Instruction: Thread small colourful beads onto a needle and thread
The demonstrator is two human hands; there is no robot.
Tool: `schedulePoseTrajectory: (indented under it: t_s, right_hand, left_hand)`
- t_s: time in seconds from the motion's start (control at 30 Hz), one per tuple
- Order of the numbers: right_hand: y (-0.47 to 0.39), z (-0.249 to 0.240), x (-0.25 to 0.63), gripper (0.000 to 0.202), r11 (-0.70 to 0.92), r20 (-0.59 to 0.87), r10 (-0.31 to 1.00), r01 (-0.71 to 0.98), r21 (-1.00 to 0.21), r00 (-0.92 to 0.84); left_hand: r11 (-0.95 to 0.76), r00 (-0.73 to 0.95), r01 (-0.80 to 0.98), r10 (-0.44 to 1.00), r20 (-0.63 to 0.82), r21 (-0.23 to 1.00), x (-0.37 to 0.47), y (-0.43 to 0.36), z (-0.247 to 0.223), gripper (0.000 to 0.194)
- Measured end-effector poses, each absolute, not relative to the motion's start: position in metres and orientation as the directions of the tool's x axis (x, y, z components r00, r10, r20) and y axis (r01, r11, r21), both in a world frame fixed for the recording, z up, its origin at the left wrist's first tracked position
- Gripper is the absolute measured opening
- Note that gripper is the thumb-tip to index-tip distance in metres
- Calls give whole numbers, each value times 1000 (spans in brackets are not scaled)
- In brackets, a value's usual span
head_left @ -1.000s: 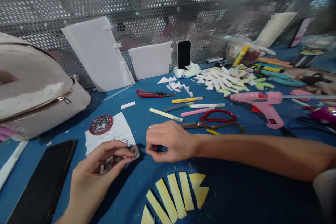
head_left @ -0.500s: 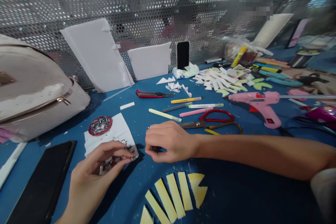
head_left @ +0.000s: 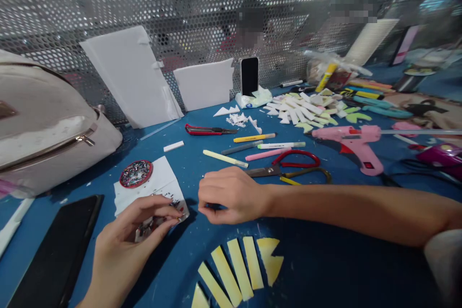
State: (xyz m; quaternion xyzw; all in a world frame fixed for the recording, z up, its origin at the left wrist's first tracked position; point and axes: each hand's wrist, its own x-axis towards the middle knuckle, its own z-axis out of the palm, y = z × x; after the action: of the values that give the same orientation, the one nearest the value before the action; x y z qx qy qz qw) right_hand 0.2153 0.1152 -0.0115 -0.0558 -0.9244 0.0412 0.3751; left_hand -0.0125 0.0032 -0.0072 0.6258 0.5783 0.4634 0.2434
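Note:
My left hand is over the lower part of a white sheet of paper, thumb and fingertips pinched together at its corner. Small dark and red glittery bits lie around the fingertips; whether one is between them I cannot make out. A red-rimmed round piece filled with glittery bits lies on the paper above that hand. My right hand rests on the blue table with its fingers curled in, and whatever they may hold is hidden. Below it, yellow-tinted strips fan out beside a notched yellow piece.
Scissors, several markers and a red cutter knife lie beyond my right hand. A pink glue gun and a heap of cut strips are at right. A phone and backpack flank the left.
The whole view has shifted slightly. Both hands keep nearly the same place and pose over the paper and table.

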Motion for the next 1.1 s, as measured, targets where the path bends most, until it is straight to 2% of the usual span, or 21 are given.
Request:
schedulePoseTrajectory:
  t_s: [0.4,0.7,0.9,1.1]
  right_hand:
    - [115,-10,217,16,991,687,135,94,-98,-714]
    - [114,-11,216,17,993,686,105,117,-29,-720]
    - [114,-9,216,18,992,640,63,118,43,-765]
    - [113,-10,215,20,994,664,24,91,67,-748]
  left_hand:
    - [-213,-114,477,947,300,852,-10,4,-8,23]
    - [-187,-142,462,949,281,867,-4,2,-3,20]
    - [-265,-75,522,933,353,811,-11,5,-8,20]
    - [-277,-58,546,929,365,791,-13,4,-10,17]
